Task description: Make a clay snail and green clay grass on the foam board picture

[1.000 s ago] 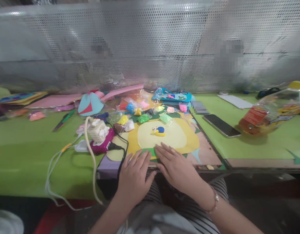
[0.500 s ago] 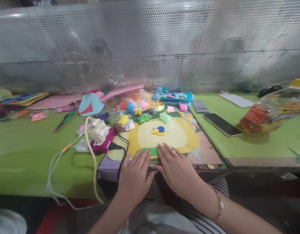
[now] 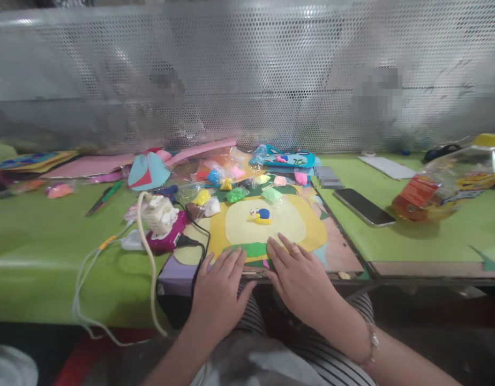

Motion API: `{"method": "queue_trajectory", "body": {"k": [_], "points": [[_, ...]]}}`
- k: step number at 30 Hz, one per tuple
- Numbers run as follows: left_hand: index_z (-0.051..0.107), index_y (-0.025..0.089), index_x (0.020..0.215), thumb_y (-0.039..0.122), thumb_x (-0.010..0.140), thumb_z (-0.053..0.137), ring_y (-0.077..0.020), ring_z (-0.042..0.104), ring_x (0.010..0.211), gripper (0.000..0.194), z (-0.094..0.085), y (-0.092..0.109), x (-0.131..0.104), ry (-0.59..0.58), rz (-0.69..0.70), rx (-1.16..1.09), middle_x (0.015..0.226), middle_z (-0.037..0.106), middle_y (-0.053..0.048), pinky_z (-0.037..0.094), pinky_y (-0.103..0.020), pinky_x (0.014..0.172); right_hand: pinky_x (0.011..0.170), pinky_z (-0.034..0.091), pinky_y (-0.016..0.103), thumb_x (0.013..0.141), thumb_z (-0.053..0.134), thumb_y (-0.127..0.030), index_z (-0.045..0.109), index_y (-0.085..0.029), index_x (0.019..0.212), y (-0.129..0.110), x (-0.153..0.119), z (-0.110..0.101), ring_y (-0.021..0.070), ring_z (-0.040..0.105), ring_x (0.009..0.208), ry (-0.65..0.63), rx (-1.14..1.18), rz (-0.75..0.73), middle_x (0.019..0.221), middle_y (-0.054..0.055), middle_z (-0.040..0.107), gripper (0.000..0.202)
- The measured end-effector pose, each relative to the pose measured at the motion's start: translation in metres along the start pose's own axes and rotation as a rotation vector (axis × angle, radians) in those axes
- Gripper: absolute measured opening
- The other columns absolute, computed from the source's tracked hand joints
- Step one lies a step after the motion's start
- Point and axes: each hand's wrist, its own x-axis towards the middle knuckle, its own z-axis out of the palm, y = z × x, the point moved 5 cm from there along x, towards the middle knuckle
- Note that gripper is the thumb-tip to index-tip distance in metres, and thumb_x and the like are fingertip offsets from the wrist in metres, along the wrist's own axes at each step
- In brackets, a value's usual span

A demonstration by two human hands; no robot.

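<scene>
My left hand (image 3: 221, 281) lies with its fingers stretched out on the near-left part of a yellow paper piece (image 3: 315, 228). My right hand (image 3: 298, 271) rests flat on its near-right edge, fingers extended. Between my fingertips shows a green paper strip (image 3: 255, 250), lying along the yellow paper's near edge. A pale cream paper oval (image 3: 285, 217) sits in the middle of the yellow. On that oval lies a small clay snail (image 3: 261, 215) with a blue shell and a yellow body. Neither hand touches the snail.
Several bags of coloured clay (image 3: 235, 194) lie behind the paper. To the left are a purple power strip (image 3: 167, 236) with cables and scissors (image 3: 105, 197). A phone (image 3: 364, 207) and a tilted bottle (image 3: 428, 193) lie right. A perforated metal screen (image 3: 247, 80) stands behind.
My right hand has slid right, away from my left hand, uncovering more of the green strip. My left hand stays flat in nearly the same place. The view has shifted slightly.
</scene>
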Motion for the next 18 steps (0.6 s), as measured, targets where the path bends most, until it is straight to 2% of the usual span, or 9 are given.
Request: {"method": "queue_trajectory", "body": {"k": [5, 9, 12, 15, 18], "points": [[0.055, 0.016, 0.124, 0.04, 0.084, 0.052, -0.0268, 0.054, 0.116, 0.046, -0.001, -0.001, 0.003, -0.037, -0.017, -0.014, 0.125, 0.061, -0.009, 0.034, -0.047, 0.103, 0.1, 0.045, 0.042, 0.096, 0.038, -0.03, 0.045, -0.007, 0.135, 0.012, 0.002, 0.002, 0.0271, 0.042, 0.129, 0.025, 0.134, 0.036, 0.139, 0.014, 0.049, 0.046], [0.048, 0.013, 0.132, 0.044, 0.081, 0.054, -0.0313, 0.051, 0.119, 0.06, -0.001, 0.009, 0.012, -0.007, -0.028, 0.008, 0.131, 0.055, -0.014, 0.037, -0.049, 0.101, 0.107, 0.04, 0.042, 0.095, 0.038, -0.029, 0.04, -0.005, 0.139, 0.016, 0.008, 0.0, 0.0257, 0.037, 0.134, 0.084, 0.187, 0.045, 0.144, 0.015, 0.041, 0.05], [0.044, 0.015, 0.136, 0.047, 0.081, 0.05, -0.0318, 0.041, 0.13, 0.063, 0.006, 0.02, 0.018, -0.022, 0.018, 0.009, 0.142, 0.045, -0.012, 0.034, -0.049, 0.105, 0.108, 0.038, 0.043, 0.096, 0.037, -0.031, 0.038, -0.007, 0.141, 0.008, 0.012, 0.003, 0.0259, 0.036, 0.134, 0.029, 0.198, -0.023, 0.146, 0.013, 0.039, 0.051], [0.044, 0.01, 0.136, 0.045, 0.084, 0.045, -0.029, 0.041, 0.131, 0.063, 0.015, 0.024, 0.021, -0.062, 0.044, -0.001, 0.142, 0.045, -0.012, 0.033, -0.046, 0.107, 0.109, 0.037, 0.044, 0.096, 0.036, -0.034, 0.037, -0.008, 0.142, 0.002, 0.014, 0.009, 0.0264, 0.036, 0.134, -0.037, 0.197, -0.038, 0.145, 0.012, 0.04, 0.052], [0.043, 0.008, 0.136, 0.046, 0.085, 0.044, -0.0278, 0.042, 0.131, 0.064, 0.021, 0.022, 0.02, -0.077, 0.05, -0.011, 0.142, 0.045, -0.012, 0.035, -0.044, 0.107, 0.109, 0.037, 0.044, 0.096, 0.038, -0.036, 0.038, -0.009, 0.141, 0.002, 0.014, 0.011, 0.0262, 0.036, 0.134, -0.047, 0.194, -0.01, 0.145, 0.013, 0.039, 0.053]]}}
